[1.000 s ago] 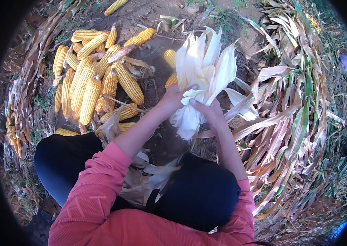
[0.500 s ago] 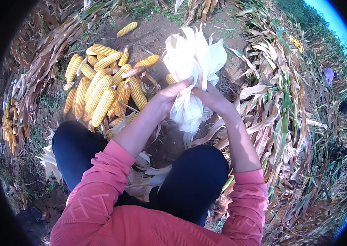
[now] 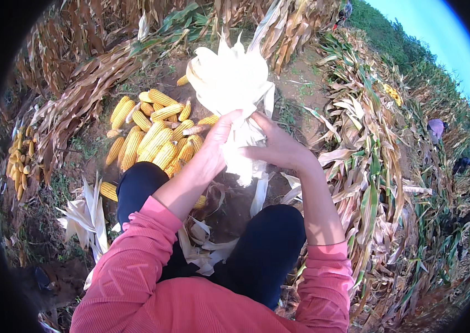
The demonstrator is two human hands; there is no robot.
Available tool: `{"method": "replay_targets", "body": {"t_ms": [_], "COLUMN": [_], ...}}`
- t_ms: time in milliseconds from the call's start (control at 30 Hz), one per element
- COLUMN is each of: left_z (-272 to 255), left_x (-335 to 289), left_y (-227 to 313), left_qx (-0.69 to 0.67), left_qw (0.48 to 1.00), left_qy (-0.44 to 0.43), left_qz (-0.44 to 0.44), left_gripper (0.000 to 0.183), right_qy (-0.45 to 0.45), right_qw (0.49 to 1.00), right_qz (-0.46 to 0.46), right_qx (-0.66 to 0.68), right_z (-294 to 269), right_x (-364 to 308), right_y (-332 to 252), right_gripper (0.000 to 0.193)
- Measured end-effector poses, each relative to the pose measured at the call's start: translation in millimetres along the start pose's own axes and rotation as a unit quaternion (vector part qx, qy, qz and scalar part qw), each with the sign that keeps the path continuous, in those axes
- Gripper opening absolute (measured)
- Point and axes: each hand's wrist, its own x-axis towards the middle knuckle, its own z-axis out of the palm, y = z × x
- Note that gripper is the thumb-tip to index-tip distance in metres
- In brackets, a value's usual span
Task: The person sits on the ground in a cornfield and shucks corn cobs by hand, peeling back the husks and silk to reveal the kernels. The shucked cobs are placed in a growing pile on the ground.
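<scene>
I am holding an ear of corn in its pale husk [image 3: 234, 100] up in front of me, above my knees, and both my hands are closing on its lower part. The ear's long axis is running from about six o'clock, where the stub end is hanging below my hands, up to twelve o'clock, where the loose husk leaves are fanning out wide. My left hand [image 3: 215, 145] is coming in from eight o'clock, its fingers pressed together and curled round the left side of the husk, thumb pointing up along it. My right hand [image 3: 279, 147] is coming in from four o'clock, its fingers pinching the husk leaves on the right side, just across from the left ones. The two hands are nearly touching, with the husk between them, so neither is nearer than the other. I cannot tell whether any kernels are bared inside yet.

At nine to ten o'clock from my hands, a pile of yellow husked cobs [image 3: 151, 133] is lying on the ground, and stripped husks [image 3: 88, 216] are lying by my left knee.
</scene>
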Motion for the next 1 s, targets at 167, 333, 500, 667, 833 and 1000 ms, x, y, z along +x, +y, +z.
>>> {"method": "replay_targets", "body": {"t_ms": [167,333,500,667,833,1000], "left_z": [27,7,2,-4,11,6], "left_x": [-28,-34,-51,-44,-45,-37], "left_y": [52,54,76,76,66,56], "left_qx": [-0.087,-0.093,-0.078,-0.051,0.168,0.338], "left_qw": [0.996,0.99,0.992,0.996,0.981,0.937], "left_qy": [-0.014,-0.019,0.003,0.009,-0.035,-0.083], "left_qz": [0.026,0.104,0.104,0.068,0.087,0.033], "left_gripper": [0.043,0.036,0.036,0.04,0.057,0.07], "right_qy": [0.457,0.284,0.335,0.229,0.101,0.144], "right_qw": [0.736,0.681,0.787,0.904,0.914,0.825], "right_qz": [0.092,0.04,0.104,0.037,0.069,0.095], "right_qx": [0.491,0.673,0.508,0.36,0.386,0.539], "right_z": [37,88,60,15,5,35], "right_x": [-12,23,20,28,61,71], "right_y": [0,-40,-13,-23,-31,-12], "right_gripper": [0.07,0.066,0.049,0.053,0.07,0.065]}}
